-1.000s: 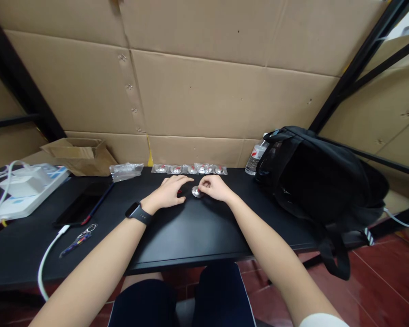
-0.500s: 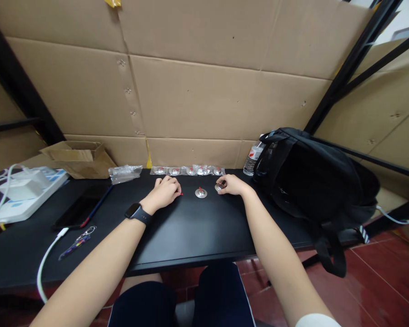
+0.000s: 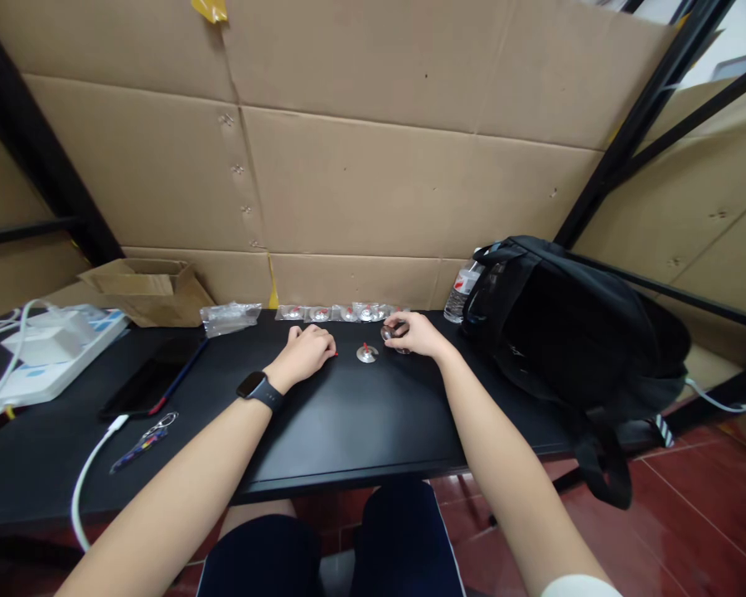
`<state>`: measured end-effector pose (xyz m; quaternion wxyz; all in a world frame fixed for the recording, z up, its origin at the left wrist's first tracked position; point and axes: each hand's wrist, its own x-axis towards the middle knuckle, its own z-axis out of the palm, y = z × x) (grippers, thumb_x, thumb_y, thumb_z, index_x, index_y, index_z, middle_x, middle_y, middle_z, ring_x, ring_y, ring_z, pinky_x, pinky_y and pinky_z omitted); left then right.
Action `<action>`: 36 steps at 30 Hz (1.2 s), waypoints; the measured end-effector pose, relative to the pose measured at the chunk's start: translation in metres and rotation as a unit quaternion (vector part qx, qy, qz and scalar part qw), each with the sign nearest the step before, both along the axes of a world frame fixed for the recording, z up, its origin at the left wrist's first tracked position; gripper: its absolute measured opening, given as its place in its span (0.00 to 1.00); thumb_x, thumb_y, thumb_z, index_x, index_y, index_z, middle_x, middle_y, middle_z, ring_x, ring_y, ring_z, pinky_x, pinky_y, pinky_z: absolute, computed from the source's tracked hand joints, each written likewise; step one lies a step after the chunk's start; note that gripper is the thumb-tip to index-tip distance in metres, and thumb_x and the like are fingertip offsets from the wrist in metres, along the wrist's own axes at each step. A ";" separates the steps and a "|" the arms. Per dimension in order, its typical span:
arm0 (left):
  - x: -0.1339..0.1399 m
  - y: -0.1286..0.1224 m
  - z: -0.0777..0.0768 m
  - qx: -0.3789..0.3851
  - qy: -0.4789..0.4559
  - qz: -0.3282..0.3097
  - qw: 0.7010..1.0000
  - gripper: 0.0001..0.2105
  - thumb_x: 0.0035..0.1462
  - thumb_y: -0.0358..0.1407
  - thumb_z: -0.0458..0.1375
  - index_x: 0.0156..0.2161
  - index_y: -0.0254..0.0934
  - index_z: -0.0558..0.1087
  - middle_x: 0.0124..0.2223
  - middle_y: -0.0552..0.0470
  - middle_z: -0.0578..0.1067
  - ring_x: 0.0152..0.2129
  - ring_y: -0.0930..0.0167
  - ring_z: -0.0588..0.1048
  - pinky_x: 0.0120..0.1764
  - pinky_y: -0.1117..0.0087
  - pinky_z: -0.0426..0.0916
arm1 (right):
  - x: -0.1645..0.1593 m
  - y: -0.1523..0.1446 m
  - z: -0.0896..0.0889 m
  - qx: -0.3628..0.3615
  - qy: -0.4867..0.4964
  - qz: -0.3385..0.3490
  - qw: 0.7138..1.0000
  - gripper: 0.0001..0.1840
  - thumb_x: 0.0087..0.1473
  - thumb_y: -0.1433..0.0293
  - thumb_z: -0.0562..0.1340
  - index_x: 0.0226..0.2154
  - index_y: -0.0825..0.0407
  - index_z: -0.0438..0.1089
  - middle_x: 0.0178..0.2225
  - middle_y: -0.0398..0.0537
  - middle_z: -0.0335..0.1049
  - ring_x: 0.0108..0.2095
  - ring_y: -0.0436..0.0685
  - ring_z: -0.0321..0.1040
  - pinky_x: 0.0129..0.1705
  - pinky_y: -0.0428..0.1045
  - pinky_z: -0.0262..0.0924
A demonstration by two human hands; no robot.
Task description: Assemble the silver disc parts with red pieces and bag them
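My right hand (image 3: 415, 335) grips a small, shiny domed metal disc (image 3: 387, 332) between thumb and fingers, tilted up off the black table. Part of another silvery thing (image 3: 403, 351) shows under that hand, mostly hidden. To its left a similar silver disc (image 3: 367, 355) lies flat, a red piece standing at its centre. My left hand (image 3: 307, 352) rests on the table with curled fingers. A bit of red (image 3: 336, 354) sticks out at its fingertips; whatever else it covers is hidden. Behind both hands, several such discs in clear plastic bags (image 3: 319, 314) form a row.
A water bottle (image 3: 460, 292) and a black backpack (image 3: 572, 323) stand on the right. On the left are a paper bag (image 3: 155, 298), plastic wrappers (image 3: 230, 318), a phone (image 3: 152, 377), a keyring (image 3: 146, 444) and a white power strip (image 3: 55, 369). Cardboard (image 3: 360, 182) walls the back.
My right hand has shifted slightly left and raised the metal disc from near the table to a tilted position. My left hand stays by the red piece.
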<state>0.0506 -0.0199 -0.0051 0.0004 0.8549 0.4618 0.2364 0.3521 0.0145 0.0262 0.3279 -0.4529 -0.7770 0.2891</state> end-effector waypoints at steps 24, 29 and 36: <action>0.025 -0.004 0.011 -0.081 -0.352 -0.041 0.931 0.13 0.62 0.43 0.56 0.40 0.36 0.78 0.41 0.48 0.82 0.39 0.64 0.79 0.44 0.67 0.70 | -0.085 -0.033 -0.011 0.043 0.246 0.067 0.966 0.21 0.42 0.63 0.74 0.39 0.50 0.72 0.47 0.51 0.77 0.48 0.59 0.76 0.46 0.51 0.69; 0.027 -0.008 0.012 -0.040 -0.309 -0.013 0.950 0.12 0.63 0.40 0.55 0.40 0.37 0.78 0.40 0.49 0.82 0.37 0.65 0.78 0.42 0.69 0.69 | -0.088 -0.036 -0.012 0.026 0.252 0.044 0.966 0.19 0.41 0.58 0.75 0.32 0.52 0.73 0.45 0.52 0.78 0.43 0.60 0.77 0.43 0.51 0.72; 0.026 -0.013 0.014 -0.001 -0.259 0.025 0.966 0.10 0.62 0.40 0.56 0.40 0.39 0.78 0.40 0.51 0.82 0.33 0.67 0.78 0.39 0.69 0.68 | -0.084 -0.026 -0.018 -0.003 0.272 0.064 0.960 0.17 0.45 0.56 0.72 0.31 0.52 0.76 0.43 0.51 0.77 0.42 0.59 0.76 0.49 0.54 0.70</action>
